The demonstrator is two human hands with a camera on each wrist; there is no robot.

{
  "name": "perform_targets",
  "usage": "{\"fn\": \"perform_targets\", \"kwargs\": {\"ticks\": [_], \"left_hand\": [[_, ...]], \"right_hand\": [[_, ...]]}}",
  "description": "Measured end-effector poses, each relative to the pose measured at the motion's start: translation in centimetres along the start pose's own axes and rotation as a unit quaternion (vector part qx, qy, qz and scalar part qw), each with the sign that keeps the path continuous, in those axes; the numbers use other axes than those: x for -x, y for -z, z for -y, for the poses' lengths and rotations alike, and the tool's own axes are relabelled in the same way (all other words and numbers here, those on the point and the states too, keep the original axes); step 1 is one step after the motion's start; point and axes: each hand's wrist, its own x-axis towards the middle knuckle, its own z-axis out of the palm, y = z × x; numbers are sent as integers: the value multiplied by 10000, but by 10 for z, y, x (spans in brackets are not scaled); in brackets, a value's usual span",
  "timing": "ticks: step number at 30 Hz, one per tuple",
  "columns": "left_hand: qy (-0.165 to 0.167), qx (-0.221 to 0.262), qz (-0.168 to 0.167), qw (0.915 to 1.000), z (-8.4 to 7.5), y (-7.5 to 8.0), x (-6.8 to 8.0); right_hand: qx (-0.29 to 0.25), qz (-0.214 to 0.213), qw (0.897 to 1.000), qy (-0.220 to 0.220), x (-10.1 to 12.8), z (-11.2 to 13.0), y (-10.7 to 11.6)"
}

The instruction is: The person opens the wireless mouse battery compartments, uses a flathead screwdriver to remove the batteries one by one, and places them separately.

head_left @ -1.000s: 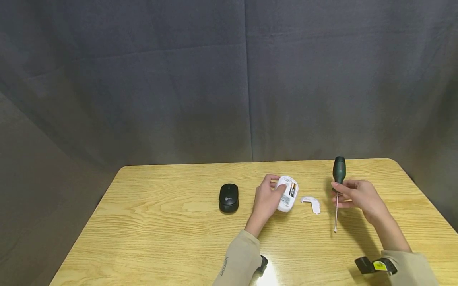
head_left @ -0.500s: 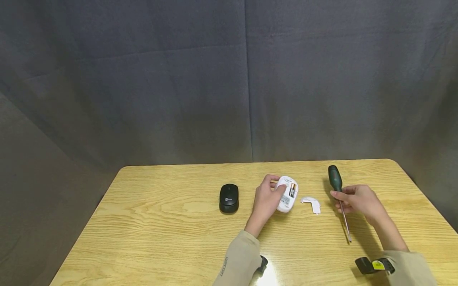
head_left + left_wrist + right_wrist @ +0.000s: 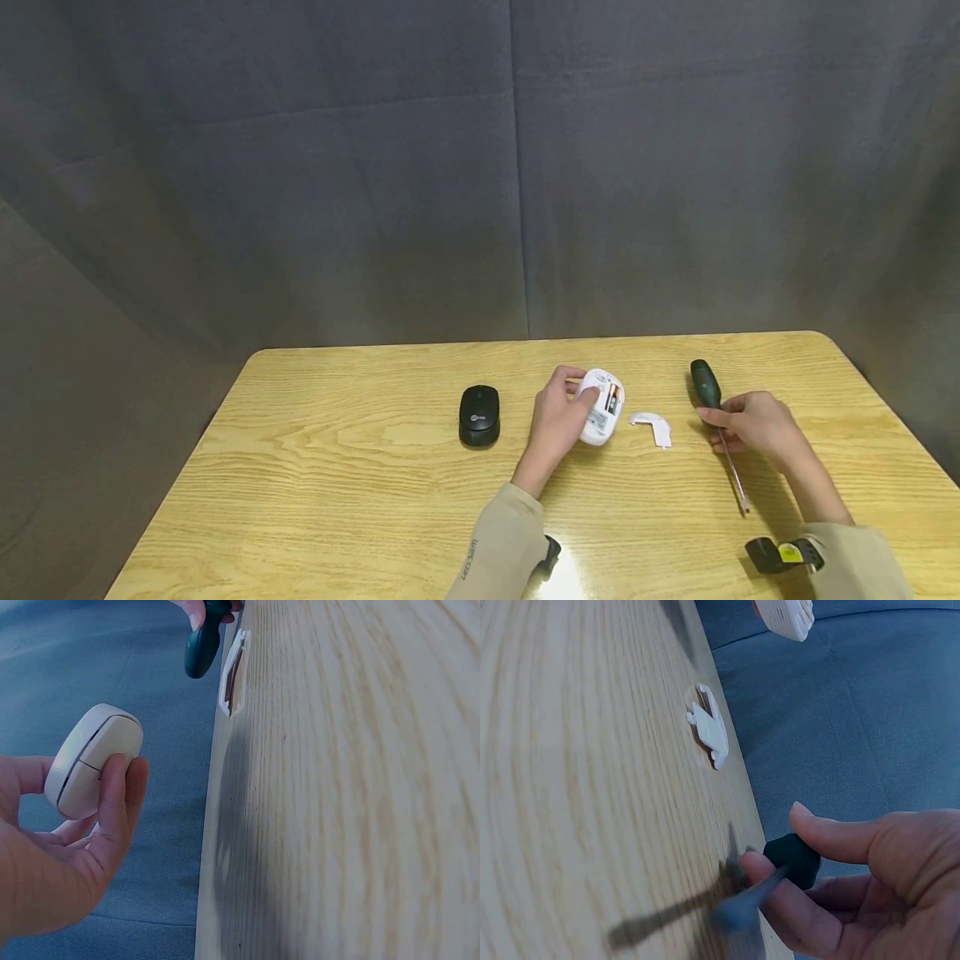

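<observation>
Left hand (image 3: 557, 417) grips a light, rigid white mouse (image 3: 602, 406), underside up, left of its detached cover (image 3: 652, 427); right hand (image 3: 753, 421) pinches the screwdriver (image 3: 716, 425) below its handle, likely the steadiest hold.

The person wore a beige long-sleeved top; the left sleeve (image 3: 498, 546) carried small dark lettering running along the forearm. A black strap (image 3: 551, 554) showed at that wrist, toward 3 o'clock of the cuff. The right sleeve (image 3: 858, 562) ended at a black band with a yellow tag (image 3: 783, 554). Both hands were bare.
</observation>
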Motion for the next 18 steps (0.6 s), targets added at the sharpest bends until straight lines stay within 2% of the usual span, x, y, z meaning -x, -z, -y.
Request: {"fn": "perform_targets", "kwargs": {"ticks": [5, 9, 14, 18], "left_hand": [[1, -30, 16, 10000, 0, 0, 0], [-11, -43, 30, 10000, -1, 0, 1], [-14, -38, 60, 10000, 0, 0, 1], [-22, -42, 81, 10000, 0, 0, 1]], "right_hand": [[710, -151, 9974, 1, 2, 1, 2], [933, -185, 9954, 94, 2, 0, 3], [1527, -259, 9874, 322, 3, -2, 4], [1731, -312, 9835, 416, 3, -3, 5]]}}
